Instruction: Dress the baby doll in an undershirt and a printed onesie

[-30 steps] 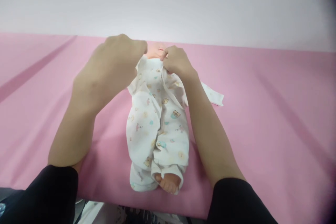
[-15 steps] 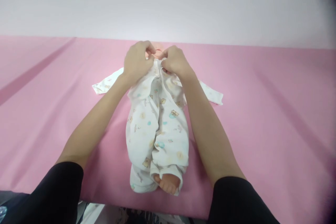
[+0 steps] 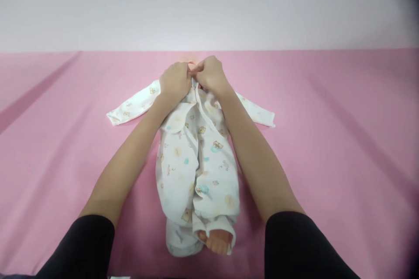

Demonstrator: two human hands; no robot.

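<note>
Hands: left hand [image 3: 175, 82] | right hand [image 3: 211, 75] | both pinching romper [image 3: 196, 161] collar (doll's)

Doll [image 3: 218, 242] lies on its back, centre frame, one bare foot poking out low; its white printed romper [image 3: 196, 170] is gathered at the neck, both sleeves spread flat sideways.

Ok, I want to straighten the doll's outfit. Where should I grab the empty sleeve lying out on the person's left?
Probably at the cuff end of the left sleeve, coming from the open pink sheet on the outer side. It lies flat and free there, while the left hand and right hand crowd the collar.
</note>
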